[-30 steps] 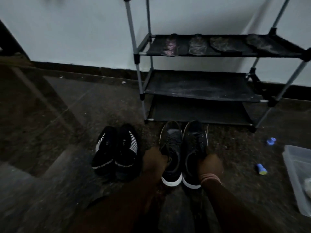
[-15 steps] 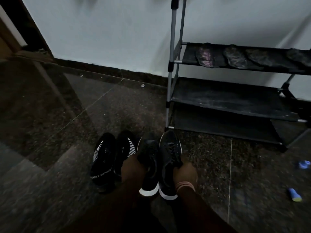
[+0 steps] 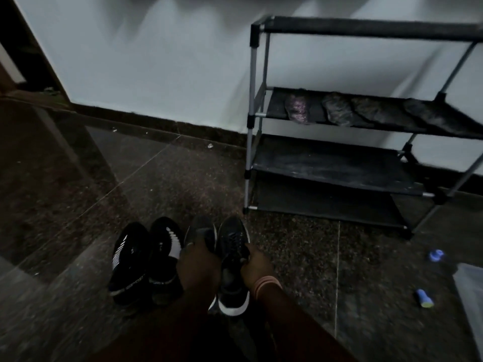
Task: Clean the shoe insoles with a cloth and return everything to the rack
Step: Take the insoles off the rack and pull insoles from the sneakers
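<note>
1. Hands first: our left hand [image 3: 200,267] curls round the left sneaker [image 3: 201,236] at its opening, and our right hand [image 3: 257,265] pinches the collar of the right sneaker [image 3: 232,259].
2. We see both sneakers side by side on the floor [image 3: 170,184], touching, toes towards the rack [image 3: 339,163].
3. Just to their left stands a striped pair [image 3: 146,259], also on the floor.
4. Four insoles [image 3: 337,108] lie in a row on the rack's second shelf; the lower shelves hold no shoes.
5. To our right, two small blue items [image 3: 424,298] lie near a clear bin [image 3: 470,291].
6. We cannot find the cloth in this dim view.
</note>
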